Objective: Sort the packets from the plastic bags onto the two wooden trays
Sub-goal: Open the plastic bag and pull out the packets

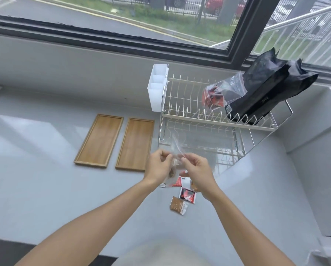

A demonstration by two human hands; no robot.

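Both hands hold one clear plastic bag [175, 145] above the grey counter; my left hand [158, 166] grips its left side and my right hand [196, 167] pinches its right edge. Brown packets show through the bag between the hands. Below the hands lie loose packets: a red one [178, 182], a red-and-black one [187, 195] and a brown one [178, 205]. Two bare wooden trays, the left tray [99, 140] and the right tray [135, 144], lie side by side left of my hands. A second clear bag [221, 93] with red packets rests on the dish rack.
A two-tier wire dish rack [208, 118] stands behind my hands, with a white cutlery holder [157, 87] on its left end and a black bag [266, 93] on its top tier. A window runs along the back wall.
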